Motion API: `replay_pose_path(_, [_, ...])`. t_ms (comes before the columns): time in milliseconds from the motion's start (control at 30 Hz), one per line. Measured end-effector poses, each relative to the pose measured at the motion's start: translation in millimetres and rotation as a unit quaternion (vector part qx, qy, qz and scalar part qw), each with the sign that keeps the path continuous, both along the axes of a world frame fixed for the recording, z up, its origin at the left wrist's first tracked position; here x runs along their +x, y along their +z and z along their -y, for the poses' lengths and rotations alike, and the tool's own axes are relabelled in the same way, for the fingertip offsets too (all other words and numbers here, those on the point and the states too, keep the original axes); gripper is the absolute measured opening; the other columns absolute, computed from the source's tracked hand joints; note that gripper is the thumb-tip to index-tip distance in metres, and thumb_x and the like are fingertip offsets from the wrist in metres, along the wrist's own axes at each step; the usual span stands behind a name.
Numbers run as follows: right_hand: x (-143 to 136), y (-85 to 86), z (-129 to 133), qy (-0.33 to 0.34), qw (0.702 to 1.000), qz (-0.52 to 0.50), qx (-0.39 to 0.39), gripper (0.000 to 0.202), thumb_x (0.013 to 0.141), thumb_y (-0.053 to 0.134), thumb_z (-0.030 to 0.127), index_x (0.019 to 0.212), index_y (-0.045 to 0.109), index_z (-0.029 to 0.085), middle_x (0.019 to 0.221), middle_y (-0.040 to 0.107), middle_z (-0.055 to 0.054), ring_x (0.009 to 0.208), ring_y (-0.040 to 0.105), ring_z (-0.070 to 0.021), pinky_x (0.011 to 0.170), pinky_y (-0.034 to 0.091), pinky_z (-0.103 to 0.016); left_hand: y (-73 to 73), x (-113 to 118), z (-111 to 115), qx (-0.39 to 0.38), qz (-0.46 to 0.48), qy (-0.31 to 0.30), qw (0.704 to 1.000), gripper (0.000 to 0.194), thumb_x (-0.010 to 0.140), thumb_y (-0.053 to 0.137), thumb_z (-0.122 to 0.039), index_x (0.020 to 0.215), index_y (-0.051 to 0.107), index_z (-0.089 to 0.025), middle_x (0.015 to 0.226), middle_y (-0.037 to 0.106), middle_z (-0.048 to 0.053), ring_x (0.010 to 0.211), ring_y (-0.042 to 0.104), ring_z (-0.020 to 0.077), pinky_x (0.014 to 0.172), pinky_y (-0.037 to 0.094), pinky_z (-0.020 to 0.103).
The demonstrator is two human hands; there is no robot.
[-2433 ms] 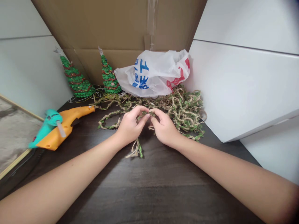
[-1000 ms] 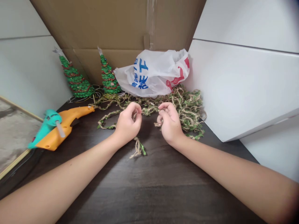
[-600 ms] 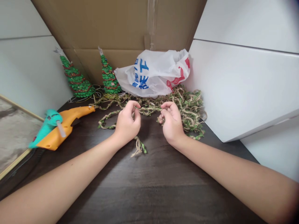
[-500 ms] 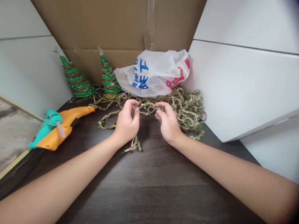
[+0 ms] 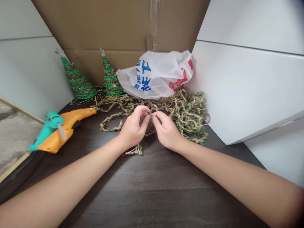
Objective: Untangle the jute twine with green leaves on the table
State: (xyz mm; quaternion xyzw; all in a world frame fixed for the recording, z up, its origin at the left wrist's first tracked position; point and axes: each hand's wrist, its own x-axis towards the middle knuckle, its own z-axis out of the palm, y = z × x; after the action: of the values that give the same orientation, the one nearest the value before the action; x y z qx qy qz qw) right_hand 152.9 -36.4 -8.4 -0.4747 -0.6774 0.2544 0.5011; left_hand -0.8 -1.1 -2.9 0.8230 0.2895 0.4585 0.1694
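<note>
1. A bit of leafy string (image 5: pixel 150 115) is pinched by the left hand (image 5: pixel 133 128), between the thumb and the fingers.
2. The same bit is pinched by the right hand (image 5: pixel 167 130), and the fingertips of both hands are nearly brought together.
3. This string is held over the dark table (image 5: pixel 156 190), in front of a big pile of leafy twine (image 5: pixel 191 115).
4. A frayed end (image 5: pixel 135 150) can be seen below the left hand; whether it is joined to the pinched bit cannot be told.
5. A curved strand (image 5: pixel 106 129) is laid on the table, just beside the left hand.
6. The back of the pile is partly hidden by a white plastic bag (image 5: pixel 163 76), marked with blue and red.
7. Two small green trees, one nearer the bag (image 5: pixel 111 79) and one farther left (image 5: pixel 77 83), are placed by the brown cardboard (image 5: pixel 106 25).
8. An orange and teal glue gun (image 5: pixel 68 126) is set down at the left.
</note>
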Motion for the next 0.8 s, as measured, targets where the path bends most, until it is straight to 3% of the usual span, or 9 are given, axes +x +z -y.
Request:
replay_pose_path(300, [2.3, 1.7, -0.4, -0.051, 0.986, -0.160, -0.009, 0.019, 0.098, 0.043, 0.032, 0.086, 0.052, 0.022, 0.087, 0.059, -0.001, 0.087, 0.057, -0.0151, 0.085, 0.045, -0.031, 3.3, 0.6, -2.6, -0.026, -0.043, 0.042, 0.998, 0.014, 0.098, 0.051, -0.023, 0.106, 0.060, -0.017, 0.100, 0.069, 0.006, 0.090, 0.065, 0.0161, 0.084, 0.051, 0.030])
replay_pose_path(500, [2.9, 1.6, 0.3, -0.086, 0.979, -0.186, -0.007, 0.021, 0.096, 0.042, 0.033, 0.080, 0.051, 0.022, 0.078, 0.055, 0.000, 0.078, 0.053, -0.0147, 0.078, 0.045, -0.030, 4.2, 0.4, -2.9, -0.031, -0.079, 0.066, 0.994, 0.018, 0.097, 0.056, -0.027, 0.109, 0.063, -0.015, 0.103, 0.072, 0.007, 0.091, 0.067, 0.0176, 0.084, 0.053, 0.031])
replay_pose_path(667, [2.6, 3.7, 0.2, -0.060, 0.979, -0.195, -0.017, 0.021, 0.092, 0.043, 0.027, 0.073, 0.051, 0.022, 0.074, 0.053, 0.000, 0.078, 0.053, -0.0153, 0.077, 0.045, -0.031, 1.8, -0.2, -5.4, 0.011, -0.067, 0.054, 0.996, 0.016, 0.095, 0.057, -0.018, 0.108, 0.064, -0.014, 0.104, 0.071, 0.008, 0.096, 0.066, 0.0179, 0.088, 0.054, 0.033])
replay_pose_path(800, [1.2, 4.9, 0.4, -0.034, 0.981, -0.187, -0.038, 0.017, 0.092, 0.052, 0.037, 0.089, 0.056, 0.022, 0.088, 0.058, -0.001, 0.084, 0.055, -0.0151, 0.082, 0.045, -0.031, 2.2, -0.6, -5.6, 0.007, -0.059, 0.047, 0.997, 0.013, 0.094, 0.058, -0.017, 0.105, 0.065, -0.016, 0.100, 0.071, 0.007, 0.092, 0.066, 0.0174, 0.086, 0.054, 0.033])
